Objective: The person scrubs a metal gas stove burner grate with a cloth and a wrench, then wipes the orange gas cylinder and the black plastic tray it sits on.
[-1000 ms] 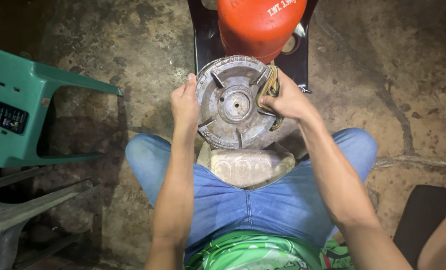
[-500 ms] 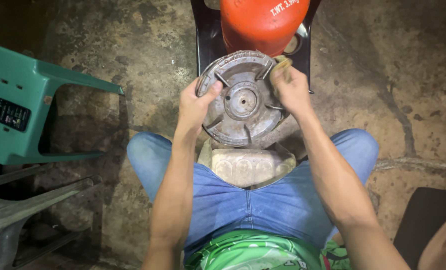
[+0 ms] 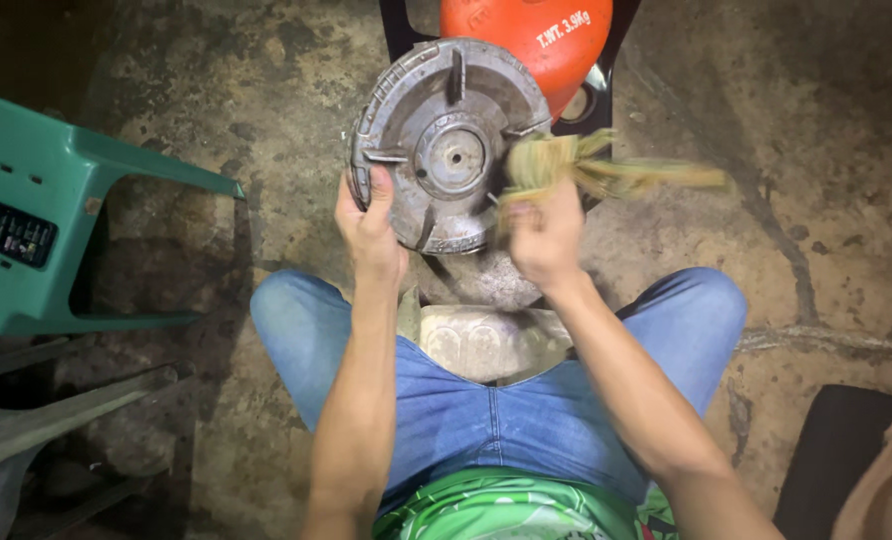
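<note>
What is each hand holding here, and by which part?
The left hand grips the round grey metal disc by its lower-left rim. The right hand clutches a yellowish rag by one bunched end; the rest is motion-blurred.

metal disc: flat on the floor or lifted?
Lifted and tilted. The left hand grips the round metal disc by its lower-left rim, face toward the camera; the right hand holds a cloth.

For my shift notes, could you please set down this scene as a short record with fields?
left hand: grips the rim of the round metal burner plate, held up and tilted
right hand: closed on a yellowish rag, blurred
behind: orange gas cylinder
left side: green plastic chair
below hands: pale block between the knees
floor: stained concrete floor
</note>
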